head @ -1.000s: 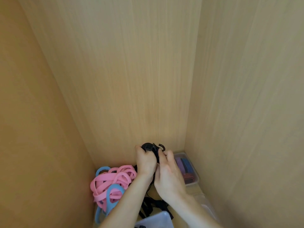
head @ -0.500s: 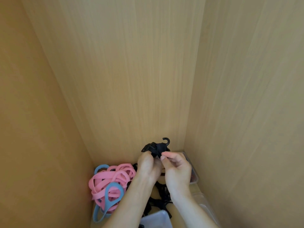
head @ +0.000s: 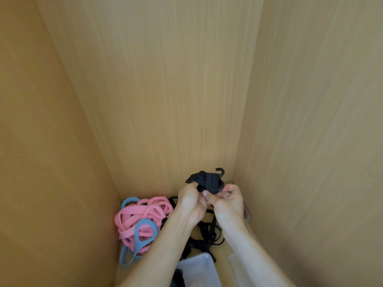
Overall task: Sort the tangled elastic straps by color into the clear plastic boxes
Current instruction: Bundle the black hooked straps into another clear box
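In the head view, the left hand (head: pixel 189 204) and the right hand (head: pixel 228 204) both pinch a rolled-up black strap (head: pixel 208 183), held up above the pile. It is best to keep the roll tight so its hard, curly hook (head: pixel 220 172) does not snag, then drop it in the clear box (head: pixel 199 265). The pink straps (head: pixel 143 214) and blue straps (head: pixel 143 235) look smooth, flat and rubbery.

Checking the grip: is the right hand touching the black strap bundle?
Touching. In the head view the right hand pinches the black strap bundle between thumb and fingers, no gap.
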Demonstrator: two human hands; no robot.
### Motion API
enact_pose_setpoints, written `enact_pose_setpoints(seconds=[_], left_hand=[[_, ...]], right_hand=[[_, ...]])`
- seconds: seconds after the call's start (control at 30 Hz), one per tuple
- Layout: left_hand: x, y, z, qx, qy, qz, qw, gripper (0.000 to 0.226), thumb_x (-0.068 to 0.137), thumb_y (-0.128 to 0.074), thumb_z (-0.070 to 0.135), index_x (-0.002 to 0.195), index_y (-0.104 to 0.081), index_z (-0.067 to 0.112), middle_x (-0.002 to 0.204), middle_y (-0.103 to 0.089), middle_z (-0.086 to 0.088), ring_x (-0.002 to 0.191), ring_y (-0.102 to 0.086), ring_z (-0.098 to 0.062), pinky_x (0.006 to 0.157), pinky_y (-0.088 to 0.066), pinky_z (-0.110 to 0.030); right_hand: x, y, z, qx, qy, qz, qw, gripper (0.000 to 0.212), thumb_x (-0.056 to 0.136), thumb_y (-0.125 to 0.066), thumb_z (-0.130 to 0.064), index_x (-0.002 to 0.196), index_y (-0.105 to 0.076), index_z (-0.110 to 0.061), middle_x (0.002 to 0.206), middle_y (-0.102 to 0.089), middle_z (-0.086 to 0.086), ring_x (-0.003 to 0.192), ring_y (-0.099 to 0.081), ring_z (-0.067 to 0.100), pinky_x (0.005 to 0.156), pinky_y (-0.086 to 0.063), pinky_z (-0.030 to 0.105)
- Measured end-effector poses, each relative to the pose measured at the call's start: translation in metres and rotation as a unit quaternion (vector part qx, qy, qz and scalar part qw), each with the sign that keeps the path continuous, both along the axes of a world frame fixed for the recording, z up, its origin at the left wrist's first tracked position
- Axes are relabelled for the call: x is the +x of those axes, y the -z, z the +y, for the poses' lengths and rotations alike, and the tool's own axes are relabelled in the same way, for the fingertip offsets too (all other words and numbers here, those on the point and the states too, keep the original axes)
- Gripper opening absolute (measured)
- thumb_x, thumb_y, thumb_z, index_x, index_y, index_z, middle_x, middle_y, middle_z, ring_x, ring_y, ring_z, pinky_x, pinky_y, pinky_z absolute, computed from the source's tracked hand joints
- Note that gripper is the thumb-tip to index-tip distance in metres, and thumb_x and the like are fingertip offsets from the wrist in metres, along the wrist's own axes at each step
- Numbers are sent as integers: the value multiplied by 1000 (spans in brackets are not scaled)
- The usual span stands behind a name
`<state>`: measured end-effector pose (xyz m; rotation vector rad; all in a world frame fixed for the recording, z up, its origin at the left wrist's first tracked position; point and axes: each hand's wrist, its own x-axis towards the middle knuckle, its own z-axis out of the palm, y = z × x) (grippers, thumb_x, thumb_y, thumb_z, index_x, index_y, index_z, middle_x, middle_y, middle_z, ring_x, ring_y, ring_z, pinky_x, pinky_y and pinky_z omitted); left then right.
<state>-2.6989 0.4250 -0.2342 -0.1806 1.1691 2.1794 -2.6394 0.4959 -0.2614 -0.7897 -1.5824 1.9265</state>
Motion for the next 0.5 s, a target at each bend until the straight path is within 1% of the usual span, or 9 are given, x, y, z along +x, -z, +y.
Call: enact_pose_setpoints(seconds=[0.07, 0.1, 0.17, 0.23, 0.3, 0.33, 0.37, 0.43, 0.5], left_hand=[[3, 1, 1, -7, 6, 21, 1000, 34, 103, -38, 4, 122, -61, -12, 125, -62, -34, 104, -57, -36, 92, -43, -44], [4, 3, 1, -8, 7, 28, 1000, 34, 103, -38, 3, 124, -59, -13, 127, -61, -34, 107, -58, -38, 98, -45, -42], [5, 7, 1, -5, 15, 39, 999, 32, 103, -41, 1, 127, -56, -14, 128, -60, -34, 117, -62, -42, 110, -45, -50], [7, 10, 0, -7, 33, 57, 998, 29, 103, -42, 0, 124, -57, -13, 118, -66, -33, 111, -66, -38, 108, -47, -53], [9, 12, -3, -18, 56, 79, 995, 25, 102, -43, 0, 116, -61, -10, 97, -73, -24, 97, -70, -30, 101, -54, -46], [11, 14, -5, -28, 64, 90, 993, 25, 102, -44, 0, 116, -62, -9, 96, -73, -22, 96, -70, -29, 99, -55, -45], [12, 16, -6, -41, 70, 98, 992, 25, 102, -44, 1, 116, -64, -7, 102, -73, -23, 98, -69, -30, 99, -55, -45], [13, 21, -9, -68, 71, 102, 990, 26, 101, -44, 1, 115, -65, -4, 107, -72, -22, 99, -69, -30, 99, -55, -45], [13, 29, -13, -94, 73, 99, 988, 26, 102, -43, 2, 117, -65, -1, 110, -72, -24, 103, -70, -34, 100, -55, -45]], right_hand=[[4, 1, 1, 7, 6, 7, 1000, 48, 75, -86, -4, 104, -53, -23, 94, -73, 4, 86, -71, 13, 87, -57, 36], [7, 2, 2, 33, 4, 13, 999, 55, 76, -86, -7, 111, -51, -30, 99, -71, 1, 90, -70, 9, 85, -55, 32], [13, 3, 5, 121, -15, 20, 992, 78, 77, -86, -12, 129, -41, -47, 110, -63, -7, 96, -66, 1, 83, -50, 21], [18, 5, 10, 204, -44, 31, 977, 94, 79, -82, -7, 144, -32, -52, 126, -47, -13, 109, -59, 0, 88, -51, 19], [21, 7, 15, 281, -68, 41, 956, 84, 83, -74, 4, 143, -45, -46, 139, -36, -15, 126, -49, 1, 98, -51, 23], [23, 7, 17, 325, -77, 40, 942, 75, 84, -70, 7, 138, -54, -42, 143, -36, -15, 130, -44, 3, 100, -51, 25], [24, 9, 19, 371, -85, 33, 924, 67, 85, -68, 8, 133, -60, -37, 141, -41, -14, 131, -44, 6, 99, -52, 29], [27, 13, 22, 440, -99, 18, 893, 57, 87, -65, 7, 132, -64, -28, 127, -56, -14, 122, -49, 10, 96, -52, 33], [28, 17, 23, 444, -113, 8, 889, 58, 84, -65, 10, 131, -66, -24, 118, -62, -14, 115, -56, 7, 93, -53, 31]])
